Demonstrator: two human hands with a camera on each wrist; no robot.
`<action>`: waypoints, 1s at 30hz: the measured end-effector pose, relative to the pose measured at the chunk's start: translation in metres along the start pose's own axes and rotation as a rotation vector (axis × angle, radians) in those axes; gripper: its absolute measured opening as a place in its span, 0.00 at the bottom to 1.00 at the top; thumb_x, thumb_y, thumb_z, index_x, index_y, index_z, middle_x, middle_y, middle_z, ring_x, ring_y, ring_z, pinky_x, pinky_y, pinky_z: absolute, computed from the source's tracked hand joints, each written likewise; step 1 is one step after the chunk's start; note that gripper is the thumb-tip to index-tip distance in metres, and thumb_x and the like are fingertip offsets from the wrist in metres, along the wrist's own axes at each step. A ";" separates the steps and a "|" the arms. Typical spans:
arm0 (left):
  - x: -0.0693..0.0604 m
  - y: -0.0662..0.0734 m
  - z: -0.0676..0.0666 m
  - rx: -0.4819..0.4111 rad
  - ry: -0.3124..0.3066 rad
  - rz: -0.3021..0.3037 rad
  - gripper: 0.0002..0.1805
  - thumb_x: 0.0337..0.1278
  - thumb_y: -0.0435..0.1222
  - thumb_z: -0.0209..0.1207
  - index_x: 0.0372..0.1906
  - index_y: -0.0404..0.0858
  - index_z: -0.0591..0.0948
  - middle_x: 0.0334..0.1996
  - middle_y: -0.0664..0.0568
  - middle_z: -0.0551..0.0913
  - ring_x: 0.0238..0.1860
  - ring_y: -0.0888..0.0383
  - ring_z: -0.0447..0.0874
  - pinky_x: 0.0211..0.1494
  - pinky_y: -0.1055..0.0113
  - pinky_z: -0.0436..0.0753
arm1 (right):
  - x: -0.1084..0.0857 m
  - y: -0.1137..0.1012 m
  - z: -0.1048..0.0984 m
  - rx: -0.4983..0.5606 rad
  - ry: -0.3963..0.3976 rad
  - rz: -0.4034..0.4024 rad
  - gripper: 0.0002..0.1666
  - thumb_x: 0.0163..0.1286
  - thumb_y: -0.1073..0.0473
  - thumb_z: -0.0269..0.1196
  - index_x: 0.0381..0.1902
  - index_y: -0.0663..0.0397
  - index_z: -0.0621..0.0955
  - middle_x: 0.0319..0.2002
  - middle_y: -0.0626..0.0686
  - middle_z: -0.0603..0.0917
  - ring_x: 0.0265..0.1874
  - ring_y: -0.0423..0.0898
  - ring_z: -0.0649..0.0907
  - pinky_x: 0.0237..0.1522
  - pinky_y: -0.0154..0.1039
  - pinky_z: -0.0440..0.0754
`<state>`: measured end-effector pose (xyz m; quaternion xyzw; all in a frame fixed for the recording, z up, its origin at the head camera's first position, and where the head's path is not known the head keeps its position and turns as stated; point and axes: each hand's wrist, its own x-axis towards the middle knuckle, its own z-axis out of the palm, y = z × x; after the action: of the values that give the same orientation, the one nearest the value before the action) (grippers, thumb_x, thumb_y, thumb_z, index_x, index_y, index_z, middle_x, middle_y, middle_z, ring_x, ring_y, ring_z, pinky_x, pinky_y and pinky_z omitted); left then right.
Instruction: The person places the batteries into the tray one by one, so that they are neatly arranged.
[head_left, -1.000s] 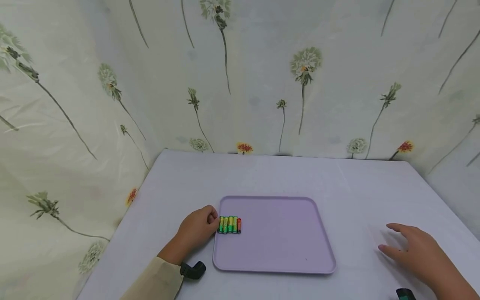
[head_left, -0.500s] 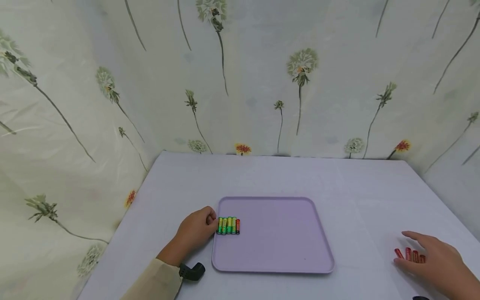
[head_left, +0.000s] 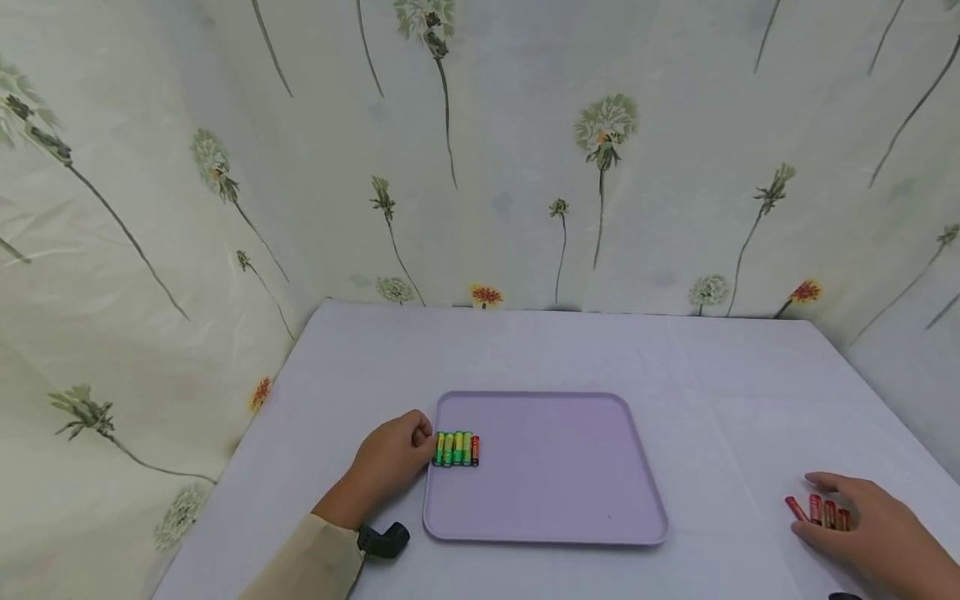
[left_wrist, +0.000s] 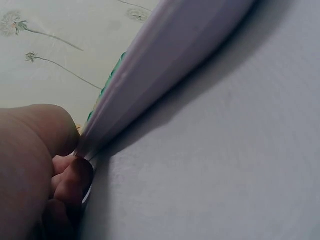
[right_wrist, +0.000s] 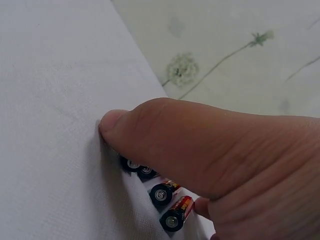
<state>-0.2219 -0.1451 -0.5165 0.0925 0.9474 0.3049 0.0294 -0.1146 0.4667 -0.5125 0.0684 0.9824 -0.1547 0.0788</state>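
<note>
At the left edge of the lilac tray [head_left: 555, 500], my left hand [head_left: 393, 454] pinches the rim. In the left wrist view the thumb [left_wrist: 60, 127] lies over the rim [left_wrist: 115, 95] with curled fingers below. Beside that hand, several green batteries [head_left: 453, 448] and one shorter red battery [head_left: 476, 451] lie in a row on the tray. Far right, my right hand [head_left: 881, 521] is around several red batteries [head_left: 829, 514] on the table, thumb and forefinger apart. One of these, a slanted red battery [head_left: 795, 507], is near the thumb tip. The right wrist view shows black battery ends [right_wrist: 172, 221] below the thumb.
A white cloth covers the table [head_left: 720, 400]. Behind it and to the left hangs a pale curtain [head_left: 517, 167] printed with dandelions. A black wrist camera [head_left: 384, 542] sits on my left wrist, near the tray's front left corner.
My right hand has moved right and toward me, and the red batteries now show between its thumb and forefinger, which have drawn slightly closer. The left hand stays on the tray's rim.
</note>
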 end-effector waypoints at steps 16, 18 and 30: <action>0.002 0.001 -0.001 -0.008 -0.004 -0.020 0.06 0.70 0.44 0.61 0.39 0.48 0.78 0.27 0.60 0.78 0.30 0.60 0.75 0.35 0.64 0.73 | -0.004 0.012 0.003 0.058 -0.034 -0.083 0.49 0.62 0.42 0.76 0.67 0.71 0.72 0.65 0.80 0.71 0.61 0.78 0.69 0.54 0.75 0.70; 0.002 0.001 0.000 -0.013 -0.006 -0.024 0.06 0.70 0.44 0.61 0.39 0.49 0.78 0.27 0.60 0.78 0.30 0.60 0.75 0.35 0.64 0.73 | -0.005 0.012 0.002 0.069 -0.043 -0.073 0.50 0.62 0.43 0.76 0.68 0.73 0.71 0.65 0.81 0.69 0.62 0.79 0.67 0.54 0.77 0.68; -0.002 0.003 -0.003 -0.018 -0.024 -0.029 0.06 0.71 0.43 0.61 0.38 0.48 0.78 0.27 0.59 0.77 0.30 0.60 0.74 0.35 0.63 0.72 | -0.009 0.009 0.006 0.001 -0.001 -0.047 0.48 0.61 0.37 0.75 0.64 0.69 0.76 0.60 0.78 0.73 0.57 0.77 0.71 0.52 0.77 0.71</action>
<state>-0.2199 -0.1448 -0.5122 0.0823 0.9454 0.3119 0.0461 -0.1040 0.4727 -0.5196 0.0454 0.9836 -0.1572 0.0756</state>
